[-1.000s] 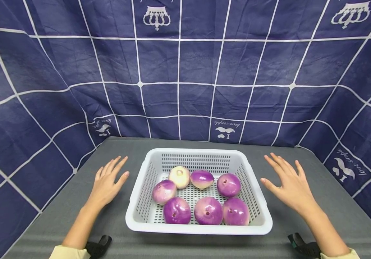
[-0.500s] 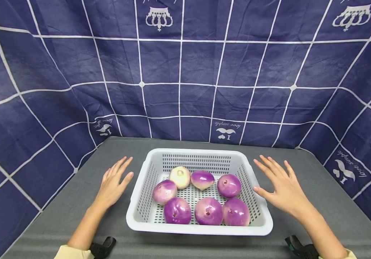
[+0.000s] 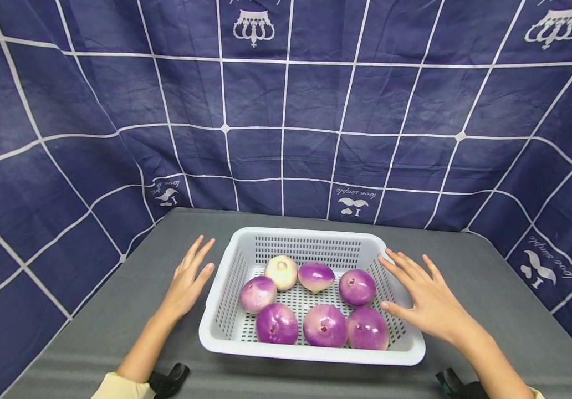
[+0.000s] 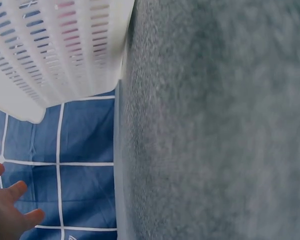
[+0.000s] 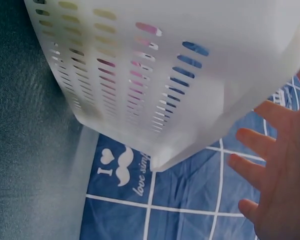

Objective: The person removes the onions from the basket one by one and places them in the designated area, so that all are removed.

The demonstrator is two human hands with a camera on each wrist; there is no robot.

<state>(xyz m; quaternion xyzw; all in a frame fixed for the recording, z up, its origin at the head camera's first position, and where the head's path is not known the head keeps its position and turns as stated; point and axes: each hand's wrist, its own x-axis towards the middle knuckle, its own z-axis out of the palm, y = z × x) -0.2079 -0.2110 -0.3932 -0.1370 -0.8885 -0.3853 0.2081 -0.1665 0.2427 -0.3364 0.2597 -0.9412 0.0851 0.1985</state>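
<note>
- Your left hand (image 3: 186, 285), fingers straight, is left of the basket (image 3: 311, 355).
- Your right hand (image 3: 428, 307), fingers spread, is by its right rim.
- Seven onions (image 3: 325, 326) inside.

Looks like a makeshift booth, screened on three sides by navy grid-print fabric (image 3: 316, 100) around a grey tabletop (image 3: 495, 277).

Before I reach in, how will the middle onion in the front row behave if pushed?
The middle onion looks rounded, so it may roll. Its shiny skin could feel slippery. Neighbouring onions sit close, so it probably won't travel far.
</note>
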